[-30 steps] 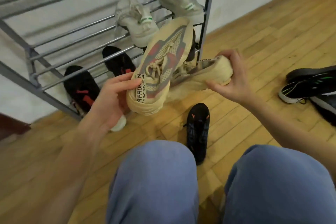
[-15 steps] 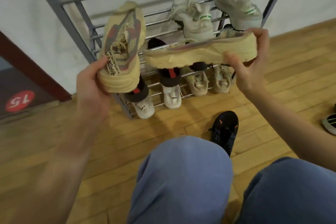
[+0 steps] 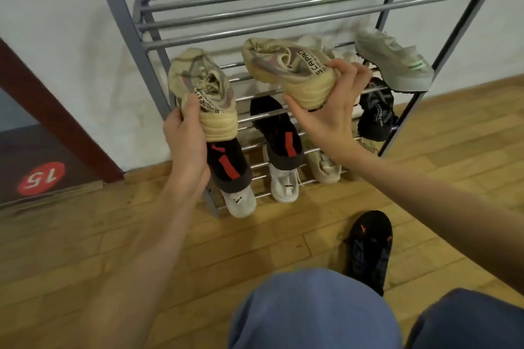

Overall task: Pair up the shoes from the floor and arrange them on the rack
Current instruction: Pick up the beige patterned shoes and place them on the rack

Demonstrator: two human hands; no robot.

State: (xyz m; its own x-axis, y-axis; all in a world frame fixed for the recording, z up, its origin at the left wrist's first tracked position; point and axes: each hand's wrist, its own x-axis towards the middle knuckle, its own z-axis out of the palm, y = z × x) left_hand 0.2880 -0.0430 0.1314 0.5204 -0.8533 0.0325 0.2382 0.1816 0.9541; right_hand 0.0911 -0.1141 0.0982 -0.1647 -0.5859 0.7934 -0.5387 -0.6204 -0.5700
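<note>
I hold a pair of beige knit sneakers in front of the grey metal rack (image 3: 158,21). My left hand (image 3: 185,140) grips the heel of the left beige sneaker (image 3: 202,93), toe pointing up toward the rack's middle shelf. My right hand (image 3: 330,110) grips the heel of the right beige sneaker (image 3: 286,71), tilted with its toe to the left, at the same shelf height. A single black sneaker (image 3: 370,249) lies on the wooden floor near my right knee.
On the rack sit black-and-red shoes (image 3: 279,129), white sneakers (image 3: 285,184), a beige shoe (image 3: 323,167), a black shoe (image 3: 375,112) and a pale green-striped sneaker (image 3: 394,62). The top shelf bars (image 3: 283,0) carry nothing. A dark door frame (image 3: 54,110) stands left.
Both hands have carried the beige sneakers closer to the rack. The right sneaker has turned from sideways to heel toward me. The view has tilted up and shifted.
</note>
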